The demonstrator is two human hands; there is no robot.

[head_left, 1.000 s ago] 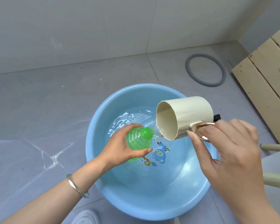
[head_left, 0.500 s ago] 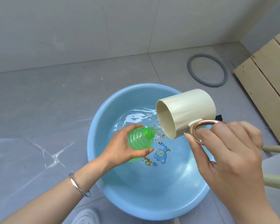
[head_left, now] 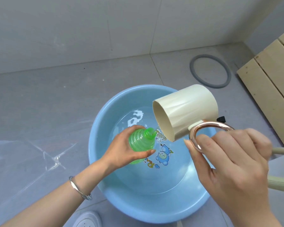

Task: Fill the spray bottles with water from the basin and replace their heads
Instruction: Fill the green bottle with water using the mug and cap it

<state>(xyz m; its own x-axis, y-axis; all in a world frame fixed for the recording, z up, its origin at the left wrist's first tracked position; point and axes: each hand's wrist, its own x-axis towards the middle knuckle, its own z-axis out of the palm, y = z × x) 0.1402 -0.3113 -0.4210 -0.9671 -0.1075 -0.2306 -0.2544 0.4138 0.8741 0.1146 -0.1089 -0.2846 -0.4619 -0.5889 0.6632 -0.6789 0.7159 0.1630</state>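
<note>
A light blue basin with shallow water and a cartoon print sits on the grey floor. My left hand grips a ribbed green bottle without its head, held over the basin with the neck pointing right. My right hand holds a cream mug by its rose-gold ring handle. The mug is tipped far over to the left, its rim just right of the bottle's mouth. A thin trickle of water falls at the neck. No spray head is clearly visible.
A grey rubber ring lies on the floor behind the basin. Pale wooden slats stand at the right. A small black part shows behind the mug. A white shoe is at the bottom edge, and beige rods at the right.
The mug has tipped further and risen slightly, its base lifting toward the back. The bottle and my left hand have stayed almost still over the basin.
</note>
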